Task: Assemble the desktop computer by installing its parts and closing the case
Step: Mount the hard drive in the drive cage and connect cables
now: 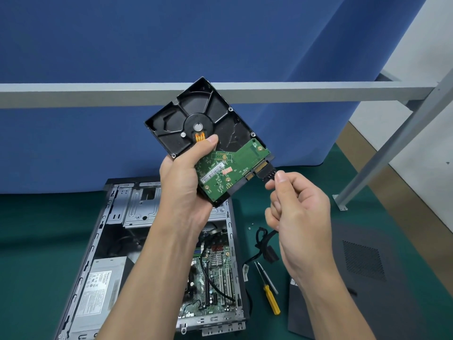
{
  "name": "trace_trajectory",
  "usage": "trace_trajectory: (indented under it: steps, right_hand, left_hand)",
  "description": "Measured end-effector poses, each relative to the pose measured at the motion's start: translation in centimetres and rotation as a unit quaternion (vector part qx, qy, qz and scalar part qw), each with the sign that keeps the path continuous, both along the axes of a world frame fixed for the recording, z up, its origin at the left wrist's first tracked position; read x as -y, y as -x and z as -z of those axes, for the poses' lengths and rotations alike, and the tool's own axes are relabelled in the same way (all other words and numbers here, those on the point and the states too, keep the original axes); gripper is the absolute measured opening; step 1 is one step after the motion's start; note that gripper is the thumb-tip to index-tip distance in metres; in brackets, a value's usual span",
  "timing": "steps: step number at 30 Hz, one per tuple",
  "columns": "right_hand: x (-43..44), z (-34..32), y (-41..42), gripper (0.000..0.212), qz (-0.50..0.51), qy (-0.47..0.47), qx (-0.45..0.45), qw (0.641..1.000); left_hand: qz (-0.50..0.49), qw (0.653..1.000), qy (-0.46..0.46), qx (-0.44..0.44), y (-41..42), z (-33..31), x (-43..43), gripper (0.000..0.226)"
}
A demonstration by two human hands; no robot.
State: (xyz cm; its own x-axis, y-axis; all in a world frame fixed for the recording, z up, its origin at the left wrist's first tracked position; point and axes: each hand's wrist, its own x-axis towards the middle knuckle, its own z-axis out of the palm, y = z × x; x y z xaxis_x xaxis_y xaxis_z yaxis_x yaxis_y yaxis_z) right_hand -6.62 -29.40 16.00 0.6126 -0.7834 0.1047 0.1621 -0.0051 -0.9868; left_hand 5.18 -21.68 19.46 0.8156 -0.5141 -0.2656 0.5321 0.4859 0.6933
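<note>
green mat (36, 217) spreads beneath our fingers. on it the open case (107, 217) lies below our left hand (181, 182), and the dark side panel (367, 278) lies below our right hand (299, 204). our left fingers curl round the hard drive (196, 114), held up with its board side toward us. our right thumb and forefinger pinch the black connector (266, 174), which touches the drive's port edge. a yellow-handled screwdriver (270, 298) lies beneath our right wrist.

The barcode sticker (212, 171) on the hard drive (196, 114) and the power supply label (99, 288) are illegible.
</note>
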Motion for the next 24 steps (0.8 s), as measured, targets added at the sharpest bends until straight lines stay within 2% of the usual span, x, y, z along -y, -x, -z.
trace_trajectory:
  steps: [6, 9, 13, 17, 19, 21, 24]
  right_hand:
    - [0.2, 0.2, -0.2, 0.033, -0.020, -0.008, 0.004, 1.000]
    - [0.5, 0.2, -0.3, 0.034, -0.013, 0.033, -0.034, 0.999]
    - [1.3, 0.1, -0.5, 0.034, 0.010, 0.065, -0.081, 0.995]
    - [0.7, 0.8, -1.1, 0.036, 0.069, 0.067, -0.084, 0.992]
    - [0.9, 1.0, -1.2, 0.037, 0.082, 0.059, -0.088, 0.991]
    - [1.7, 1.0, -0.9, 0.038, 0.041, 0.038, -0.085, 0.995]
    - [3.2, 0.7, 0.0, 0.042, -0.033, -0.005, -0.050, 0.998]
  left_hand:
    - [0.001, 1.000, -0.008, 0.007, 0.2, 0.0, 0.2, 0.065]
    - [-0.008, 1.000, -0.017, 0.015, 0.4, 0.1, 0.3, 0.062]
    - [-0.030, 0.999, -0.016, 0.029, 0.5, 0.5, 0.6, 0.044]
    - [-0.070, 0.997, -0.007, 0.035, 1.2, 1.0, 1.3, 0.025]
    - [-0.082, 0.996, -0.003, 0.036, 1.7, 1.3, 1.7, 0.026]
    - [-0.082, 0.996, -0.007, 0.035, 1.7, 1.5, 1.8, 0.035]
    - [-0.056, 0.998, -0.013, 0.024, 1.5, 1.6, 1.8, 0.022]
